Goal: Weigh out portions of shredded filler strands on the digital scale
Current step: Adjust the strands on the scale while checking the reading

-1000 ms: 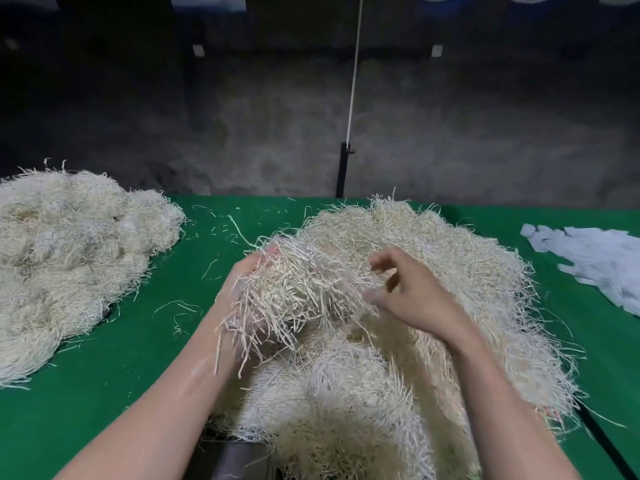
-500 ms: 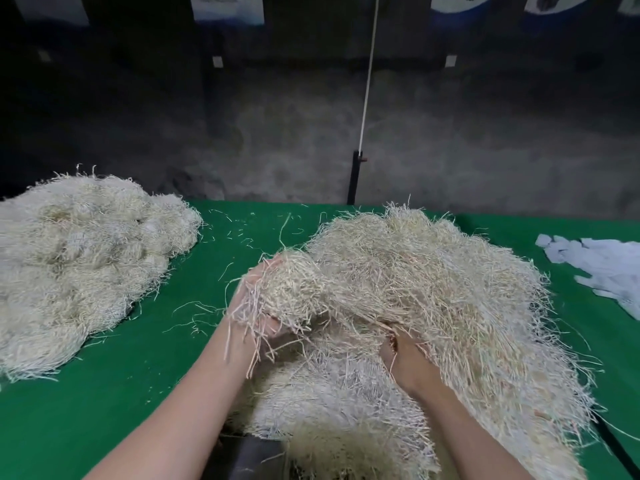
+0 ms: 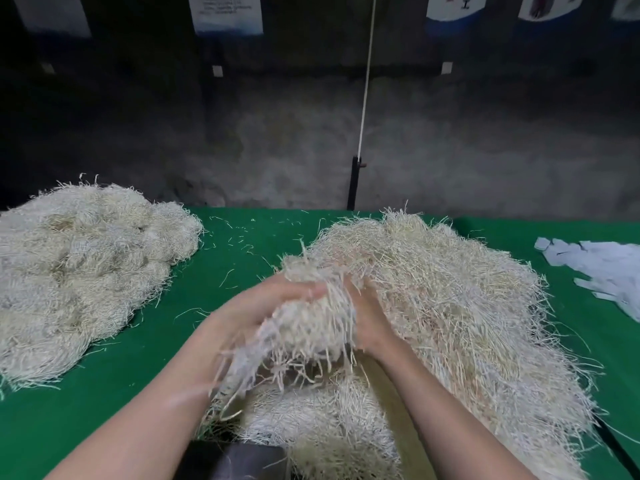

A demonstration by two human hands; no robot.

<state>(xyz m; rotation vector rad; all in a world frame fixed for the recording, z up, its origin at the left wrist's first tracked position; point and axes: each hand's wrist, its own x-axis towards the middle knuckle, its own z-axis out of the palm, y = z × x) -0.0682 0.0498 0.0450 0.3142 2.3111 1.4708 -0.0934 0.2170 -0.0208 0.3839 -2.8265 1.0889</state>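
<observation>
Far left of frame: a side heap (image 3: pixel 79 271) of pale shredded strands lies on the green worktop (image 3: pixel 104 393), well apart from both hands. Loose strands are scattered on the cloth between it and the centre.

Centre: the left hand (image 3: pixel 256 317) grips the clump (image 3: pixel 311 330) from its left side, fingers curled over the top. This hand and the clump's lower fringe are blurred. The clump is held clear of the worktop, between the two hands and touching both. Its strands run roughly from upper right to lower left of the frame, with loose ends trailing beside the left wrist.

The right hand (image 3: pixel 372 327) closes on the clump's right side, palm inward. Its fingertips are buried in the strands, so their exact curl cannot be seen.

Lower centre, under the clump: a low mound (image 3: pixel 318 420) of strands. At the bottom edge a dark block (image 3: pixel 235 459) sits partly beneath it. This is probably the scale, but no display shows, so it is not confirmed.

Key relation: the mound and block lie directly below the clump, toward the bottom of the frame, and the left hand is slightly nearer the block. Judgement: the coming move is downward rather than sideways, with the fringe landing first.

Right of the hands: the main heap (image 3: pixel 478 323), just beside the right hand. Far right: white paper slips (image 3: pixel 602 271), well apart.
</observation>
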